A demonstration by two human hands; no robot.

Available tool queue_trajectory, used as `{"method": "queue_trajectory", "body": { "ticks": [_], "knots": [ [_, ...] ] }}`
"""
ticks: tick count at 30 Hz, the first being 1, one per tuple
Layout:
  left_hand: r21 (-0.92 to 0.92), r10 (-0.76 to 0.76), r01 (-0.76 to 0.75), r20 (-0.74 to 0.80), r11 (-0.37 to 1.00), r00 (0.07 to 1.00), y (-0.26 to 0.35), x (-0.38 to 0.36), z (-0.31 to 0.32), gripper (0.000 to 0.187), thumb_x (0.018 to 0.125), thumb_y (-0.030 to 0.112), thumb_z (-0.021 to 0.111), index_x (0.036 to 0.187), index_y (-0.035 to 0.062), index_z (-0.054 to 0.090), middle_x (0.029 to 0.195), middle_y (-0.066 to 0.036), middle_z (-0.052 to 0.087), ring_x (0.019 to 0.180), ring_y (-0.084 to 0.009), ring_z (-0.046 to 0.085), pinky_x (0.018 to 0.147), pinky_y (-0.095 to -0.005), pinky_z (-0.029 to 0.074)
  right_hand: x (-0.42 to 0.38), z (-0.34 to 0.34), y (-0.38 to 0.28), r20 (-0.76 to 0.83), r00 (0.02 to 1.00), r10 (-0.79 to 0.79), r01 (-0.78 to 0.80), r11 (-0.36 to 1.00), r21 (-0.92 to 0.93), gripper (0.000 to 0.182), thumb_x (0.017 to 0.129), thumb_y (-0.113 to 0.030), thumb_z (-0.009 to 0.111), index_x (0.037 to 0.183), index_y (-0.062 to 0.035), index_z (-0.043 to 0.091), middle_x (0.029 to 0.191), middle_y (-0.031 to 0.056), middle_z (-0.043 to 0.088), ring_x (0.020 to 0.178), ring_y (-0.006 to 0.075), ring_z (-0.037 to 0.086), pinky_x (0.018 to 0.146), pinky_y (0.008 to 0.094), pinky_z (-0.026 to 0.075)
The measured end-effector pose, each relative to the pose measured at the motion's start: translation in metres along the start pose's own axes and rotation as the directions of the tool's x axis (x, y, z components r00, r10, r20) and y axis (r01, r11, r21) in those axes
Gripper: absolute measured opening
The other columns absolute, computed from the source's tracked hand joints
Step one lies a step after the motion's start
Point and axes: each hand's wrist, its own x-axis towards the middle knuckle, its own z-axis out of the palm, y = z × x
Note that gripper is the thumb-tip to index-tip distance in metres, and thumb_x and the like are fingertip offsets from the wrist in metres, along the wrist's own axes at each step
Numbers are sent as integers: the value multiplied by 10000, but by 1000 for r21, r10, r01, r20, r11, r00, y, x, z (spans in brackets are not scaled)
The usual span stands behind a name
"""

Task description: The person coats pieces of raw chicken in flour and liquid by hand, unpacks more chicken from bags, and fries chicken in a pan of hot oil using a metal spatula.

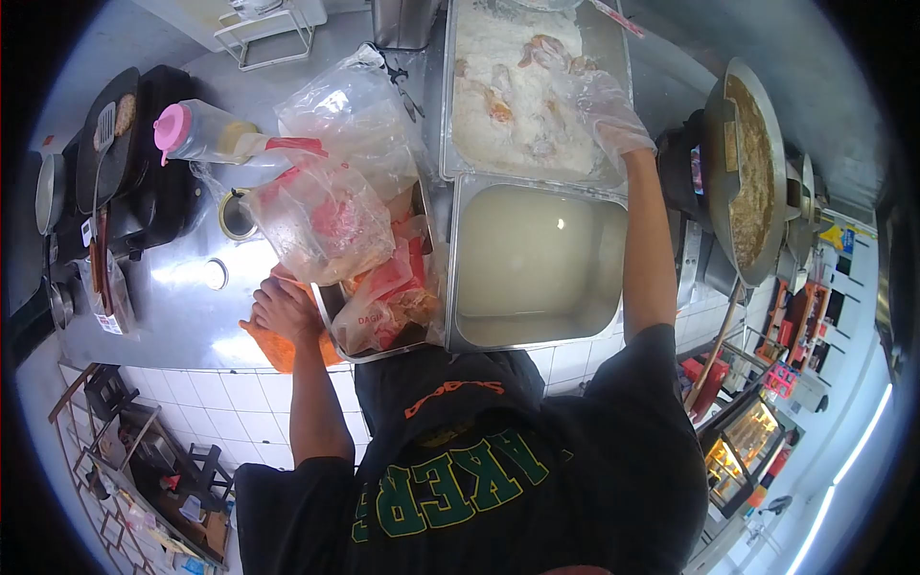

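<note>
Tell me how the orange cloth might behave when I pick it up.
The orange cloth would probably be floppy, since it lies rumpled under the left hand. It seems unlikely to roll, given its uneven, spread shape, and probably won't break, as it looks like soft fabric.

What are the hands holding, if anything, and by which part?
The left hand lies on the cloth; any grip on it can't be told. The right hand is at the flour; whether it holds chicken is unclear.
</note>
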Motion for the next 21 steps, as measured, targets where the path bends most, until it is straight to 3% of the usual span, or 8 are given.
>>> {"method": "queue_trajectory", "body": {
  "ticks": [6, 9, 12, 15, 19, 20, 21],
  "knots": [
    [-10, 21, -21, -29, 1000, 999, -2, 0, 4, 335, 973, 369, 399, 1008, 66, 536, 1015, -137, 516, 981, -342, 479, 913, -486, 321, -18, 7, 6, -111, 994, -18, 13, 999, -42, 269, 967, -221, 496, 1066, -8, 628, 1033, 111, 659, 891, 250, 611, 813, 374, 490],
    [-18, 33, -33, -42, 999, 999, -3, -1, 3, 324, 976, 363, 400, 1007, 68, 531, 1014, -137, 515, 985, -344, 480, 909, -488, 323, -36, -3, -3, 201, 979, 17, 40, 960, -279, 247, 954, -187, 516, 1091, -11, 621, 1041, 104, 657, 901, 234, 613, 821, 353, 491],
    [-4, 32, -32, -46, 999, 998, -1, -1, 2, 321, 977, 359, 402, 1000, 69, 537, 1014, -139, 516, 994, -347, 481, 909, -489, 324, -49, -19, -19, 487, 873, 33, 223, 860, -458, 239, 940, -154, 536, 1117, -14, 615, 1050, 98, 654, 912, 218, 616, 829, 332, 491],
    [-28, 32, -33, -39, 999, 999, -1, -1, -2, 323, 976, 359, 404, 991, 68, 542, 1008, -142, 520, 991, -350, 486, 908, -491, 325, -49, -33, -32, 482, 876, 16, 227, 869, -440, 245, 927, -121, 556, 1142, -17, 609, 1059, 91, 651, 922, 202, 618, 837, 311, 491],
    [-33, 37, -39, -54, 999, 998, -3, -1, 0, 333, 974, 374, 404, 986, 73, 545, 991, -144, 524, 967, -355, 496, 903, -500, 326, -50, -46, -49, 330, 931, 155, -77, 968, -238, 292, 914, -154, 586, 1171, -16, 601, 1015, 74, 648, 861, 190, 612, 794, 285, 495],
    [-38, 27, -29, -49, 999, 998, -3, -1, 1, 333, 974, 374, 404, 986, 73, 545, 991, -144, 524, 967, -355, 496, 903, -500, 326, -52, -47, -56, 312, 869, 385, -442, 886, 140, 282, 873, -130, 626, 1131, -15, 611, 928, 53, 611, 833, 163, 576, 724, 280, 477],
    [-54, 34, -37, -60, 998, 998, -3, -2, -1, 334, 974, 380, 400, 985, 80, 545, 991, -142, 526, 965, -356, 496, 903, -506, 325, -54, -47, -69, 386, 727, 568, -684, 552, 477, 277, 833, -105, 667, 1091, -15, 621, 841, 32, 575, 804, 136, 539, 655, 275, 459]
  ]
}}
